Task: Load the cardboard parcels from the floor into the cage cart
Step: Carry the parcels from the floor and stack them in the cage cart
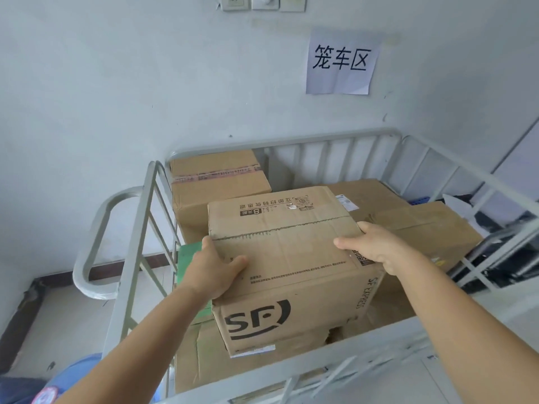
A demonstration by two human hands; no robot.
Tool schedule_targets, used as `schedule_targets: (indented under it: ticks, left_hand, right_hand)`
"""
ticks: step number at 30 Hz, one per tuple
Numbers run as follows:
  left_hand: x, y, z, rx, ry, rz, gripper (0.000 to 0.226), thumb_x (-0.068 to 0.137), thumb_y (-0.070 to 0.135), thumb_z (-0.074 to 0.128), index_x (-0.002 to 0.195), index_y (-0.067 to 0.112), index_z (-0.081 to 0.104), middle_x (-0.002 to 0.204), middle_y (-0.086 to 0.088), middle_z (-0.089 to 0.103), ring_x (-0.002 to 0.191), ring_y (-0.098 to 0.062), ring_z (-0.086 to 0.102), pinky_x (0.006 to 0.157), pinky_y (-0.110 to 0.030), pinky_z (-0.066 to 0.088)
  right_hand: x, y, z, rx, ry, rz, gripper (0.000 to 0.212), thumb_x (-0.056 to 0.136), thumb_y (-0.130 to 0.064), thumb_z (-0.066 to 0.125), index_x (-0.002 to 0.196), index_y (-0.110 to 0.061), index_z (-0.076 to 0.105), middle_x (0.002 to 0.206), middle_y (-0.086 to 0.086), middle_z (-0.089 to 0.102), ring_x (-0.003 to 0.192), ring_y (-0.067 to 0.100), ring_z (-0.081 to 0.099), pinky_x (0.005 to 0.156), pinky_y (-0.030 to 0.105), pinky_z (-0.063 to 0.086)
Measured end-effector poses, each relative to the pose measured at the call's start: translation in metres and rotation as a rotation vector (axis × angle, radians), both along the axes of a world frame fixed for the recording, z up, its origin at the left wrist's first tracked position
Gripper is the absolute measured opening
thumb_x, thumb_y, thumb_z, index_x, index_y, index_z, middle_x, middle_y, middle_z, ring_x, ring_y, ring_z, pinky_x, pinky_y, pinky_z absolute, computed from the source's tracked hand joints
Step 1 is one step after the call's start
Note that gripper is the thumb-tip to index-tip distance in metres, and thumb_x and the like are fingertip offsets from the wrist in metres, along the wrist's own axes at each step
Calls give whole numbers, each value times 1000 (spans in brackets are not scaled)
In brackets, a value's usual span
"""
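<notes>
A brown cardboard parcel with a black SF logo (288, 258) sits over the inside of the grey metal cage cart (291, 139), on top of other boxes. My left hand (217, 269) grips its left edge, thumb on the top face. My right hand (376, 246) grips its right edge, thumb on top as well. Behind it at the cart's back left stands a taped parcel (218, 179). A wide flat parcel (414, 225) lies to the right. More cardboard (198, 357) lies below at the front left.
The cart stands against a white wall with a paper sign (341, 62) and wall sockets (262, 2). A curved grey handle (96, 243) sticks out on the cart's left. The near rail (335, 357) crosses below my arms. Dark items (495, 217) lie right of the cart.
</notes>
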State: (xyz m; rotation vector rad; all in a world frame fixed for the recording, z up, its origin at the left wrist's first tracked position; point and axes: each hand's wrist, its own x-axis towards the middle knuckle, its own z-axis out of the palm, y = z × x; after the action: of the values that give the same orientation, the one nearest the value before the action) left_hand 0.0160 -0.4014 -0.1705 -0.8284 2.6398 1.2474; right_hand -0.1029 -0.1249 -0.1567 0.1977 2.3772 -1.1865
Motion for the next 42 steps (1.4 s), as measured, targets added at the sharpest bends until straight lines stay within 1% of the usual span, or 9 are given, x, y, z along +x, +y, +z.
schedule_targets:
  ticks: [5,10,15,17,21,26,30,35,42]
  left_hand:
    - [-31,21,3,29,55,-7,61,82,45,68,126,16,37,120,-9,56,101,-28,57,88,-38,49]
    - [-93,53,2,47,82,-20,70,80,47,69,134,18,36,126,-10,53,107,-28,57,95,-42,48]
    - [-180,91,-5,79,98,-8,75,75,50,69,137,25,35,123,-8,56,102,-26,61,91,-44,53]
    - [-218,106,-9,93,91,10,79,74,50,70,140,27,31,124,-7,56,101,-26,62,88,-44,55]
    - [-292,128,-21,135,64,90,81,68,53,69,136,31,31,122,-4,56,100,-26,63,84,-45,57]
    - [-364,140,-39,140,77,185,67,82,26,74,132,26,30,115,3,56,98,-21,60,84,-38,54]
    - [-414,142,-64,155,37,226,74,82,22,74,138,26,26,109,6,52,98,-22,59,89,-44,53]
    - [-458,147,-105,183,-33,235,80,86,19,71,146,21,19,101,8,50,93,-19,56,87,-37,51]
    - [-502,148,-147,134,-90,219,85,88,29,67,152,28,10,128,0,54,101,-25,62,88,-43,54]
  right_hand:
    - [-20,17,15,-24,38,-31,51,77,-32,80,121,-17,60,113,-1,67,99,19,61,78,33,47]
    - [-78,52,11,-38,42,-73,71,77,-35,80,138,-18,50,131,1,60,117,22,54,99,41,41]
    - [-174,93,6,-64,62,-22,42,83,-29,77,121,-19,62,107,-2,67,93,16,61,69,32,46]
    - [-217,108,3,-72,60,-2,36,84,-26,76,116,-21,63,102,-3,67,90,16,62,68,32,47]
    - [-295,125,-10,-89,78,27,37,83,-25,76,117,-22,61,101,-7,66,93,15,60,79,36,48]
    - [-370,122,-43,-147,97,50,46,84,-17,75,123,-24,52,100,-11,61,82,8,54,64,27,41]
    - [-420,116,-83,-130,44,35,85,79,-20,80,150,-21,33,138,0,54,113,20,54,92,35,44]
    - [-466,118,-129,-85,-9,29,98,75,-22,83,154,-25,25,141,0,51,123,23,52,104,42,43]
    - [-502,124,-169,-65,-43,-4,97,80,-25,79,156,-26,19,148,2,45,131,24,46,103,36,38]
